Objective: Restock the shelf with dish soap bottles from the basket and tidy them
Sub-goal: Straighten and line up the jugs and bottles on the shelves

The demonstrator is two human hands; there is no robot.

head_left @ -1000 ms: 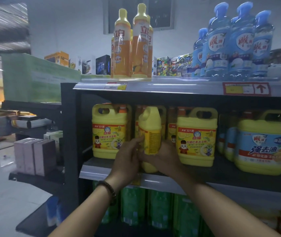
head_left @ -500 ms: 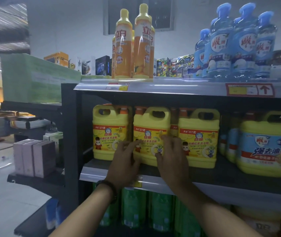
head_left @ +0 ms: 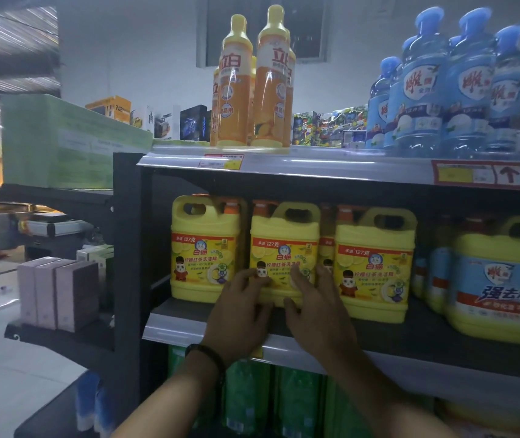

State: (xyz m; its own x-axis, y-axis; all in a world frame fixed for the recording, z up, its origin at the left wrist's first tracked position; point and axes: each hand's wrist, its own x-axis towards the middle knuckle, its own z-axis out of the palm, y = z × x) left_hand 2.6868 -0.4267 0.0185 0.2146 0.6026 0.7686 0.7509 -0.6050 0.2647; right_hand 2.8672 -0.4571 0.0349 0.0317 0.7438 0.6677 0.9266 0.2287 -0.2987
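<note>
Three yellow dish soap jugs stand in a row on the middle shelf. The middle yellow jug faces forward between the left jug and the right jug. My left hand lies with fingers spread against the lower front of the middle jug. Beside it, my right hand presses flat fingers on the same jug's lower right front. Neither hand wraps around anything. No basket is in view.
Blue-labelled yellow jugs fill the shelf's right side. On the top shelf stand tall orange bottles and blue bottles. Green bottles sit on the shelf below. A side rack at left holds pink boxes.
The middle jug was turned from side-on to label-forward and set in line. My hands slid from gripping it to lying flat low on its front.
</note>
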